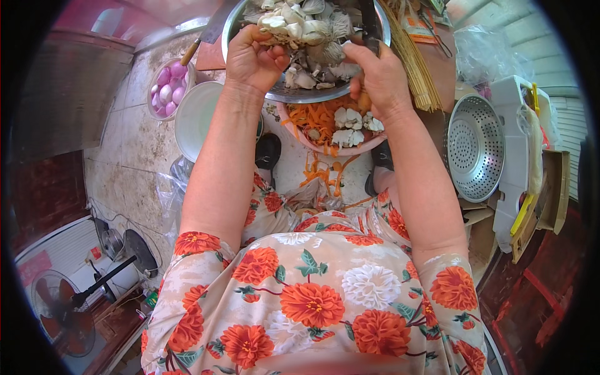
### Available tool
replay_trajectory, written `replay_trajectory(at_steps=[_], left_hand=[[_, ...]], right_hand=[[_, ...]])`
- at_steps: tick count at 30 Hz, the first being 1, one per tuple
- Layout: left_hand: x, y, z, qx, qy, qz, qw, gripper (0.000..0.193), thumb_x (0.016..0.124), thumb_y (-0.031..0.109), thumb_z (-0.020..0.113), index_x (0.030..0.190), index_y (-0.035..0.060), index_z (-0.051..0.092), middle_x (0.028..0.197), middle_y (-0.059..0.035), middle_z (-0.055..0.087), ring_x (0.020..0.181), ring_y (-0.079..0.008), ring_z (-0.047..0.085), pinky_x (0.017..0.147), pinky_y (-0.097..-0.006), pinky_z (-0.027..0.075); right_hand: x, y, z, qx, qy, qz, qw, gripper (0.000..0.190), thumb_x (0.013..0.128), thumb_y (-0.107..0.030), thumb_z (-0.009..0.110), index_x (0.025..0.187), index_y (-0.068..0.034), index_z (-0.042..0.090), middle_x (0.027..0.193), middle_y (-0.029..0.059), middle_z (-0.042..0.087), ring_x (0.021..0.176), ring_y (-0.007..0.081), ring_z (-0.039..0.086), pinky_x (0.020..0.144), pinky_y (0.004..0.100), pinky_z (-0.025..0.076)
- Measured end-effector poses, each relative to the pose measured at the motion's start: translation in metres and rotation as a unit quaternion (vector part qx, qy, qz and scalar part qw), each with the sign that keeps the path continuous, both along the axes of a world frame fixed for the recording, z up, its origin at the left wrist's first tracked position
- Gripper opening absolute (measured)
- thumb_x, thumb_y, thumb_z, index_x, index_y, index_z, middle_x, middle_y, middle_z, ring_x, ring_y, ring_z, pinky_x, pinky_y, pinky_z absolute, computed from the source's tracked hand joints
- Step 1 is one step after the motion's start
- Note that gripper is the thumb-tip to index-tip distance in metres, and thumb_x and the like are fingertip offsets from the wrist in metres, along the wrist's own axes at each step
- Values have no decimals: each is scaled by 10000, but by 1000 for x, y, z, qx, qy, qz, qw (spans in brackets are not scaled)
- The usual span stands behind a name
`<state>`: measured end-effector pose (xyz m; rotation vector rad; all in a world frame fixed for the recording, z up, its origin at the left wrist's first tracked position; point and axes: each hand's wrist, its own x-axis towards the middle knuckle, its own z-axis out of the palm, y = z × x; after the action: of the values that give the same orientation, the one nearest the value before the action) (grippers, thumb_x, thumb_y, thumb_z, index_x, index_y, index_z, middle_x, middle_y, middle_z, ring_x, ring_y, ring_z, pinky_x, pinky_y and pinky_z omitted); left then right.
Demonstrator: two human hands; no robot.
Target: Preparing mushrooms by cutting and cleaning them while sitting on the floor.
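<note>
My left hand [258, 61] grips a cluster of pale oyster mushrooms [293, 26] above a metal bowl [300, 96]. More grey oyster mushrooms [302, 77] fill the bowl. At its right side, my right hand [382, 77] is curled around what looks like a knife [369, 23]; the dark blade points away and much of the handle is hidden by my fingers. My right index finger and thumb are close to the mushrooms. Below the bowl, a pink basin [288, 122] holds orange carrot peelings [307, 115] and white mushroom trimmings [348, 137].
A cleaver [190, 52] lies left of the bowl, above a tub of peeled purple onions [168, 91]. Nearby stands a white bucket [197, 117]. To the right are a straw bundle [417, 75], a metal colander [476, 147] and a foam box [513, 140]. Peelings [323, 173] litter the floor.
</note>
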<state>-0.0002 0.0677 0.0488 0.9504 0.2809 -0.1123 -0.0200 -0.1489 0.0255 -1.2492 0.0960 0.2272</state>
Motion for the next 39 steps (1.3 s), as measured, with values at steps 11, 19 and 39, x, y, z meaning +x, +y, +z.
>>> replay_trajectory(at_steps=[11, 19, 39], left_hand=[[-12, -17, 10, 55, -188, -190, 962, 499, 840, 251, 527, 1261, -16, 502, 1213, -163, 601, 1066, -290, 633, 792, -453, 592], [-14, -29, 8, 109, -109, -121, 981, 434, 815, 212, 584, 1201, 16, 552, 1107, -133, 649, 993, -267, 661, 787, -466, 593], [15, -18, -10, -133, 24, 98, 986, 327, 817, 265, 544, 1032, 20, 571, 979, -115, 613, 816, -255, 593, 643, -354, 535]], right_hand=[[0, -5, -7, 168, -66, 60, 982, 283, 869, -224, 576, 1071, -25, 577, 866, 69, 634, 569, 145, 561, 472, 256, 464], [6, -10, -7, 4, -133, 41, 990, 420, 767, -289, 716, 1060, -9, 605, 738, 28, 624, 480, 94, 528, 461, 236, 439], [-26, 5, -14, -327, -274, 44, 904, 257, 787, -193, 624, 951, 3, 603, 807, 198, 650, 761, 381, 641, 691, 430, 508]])
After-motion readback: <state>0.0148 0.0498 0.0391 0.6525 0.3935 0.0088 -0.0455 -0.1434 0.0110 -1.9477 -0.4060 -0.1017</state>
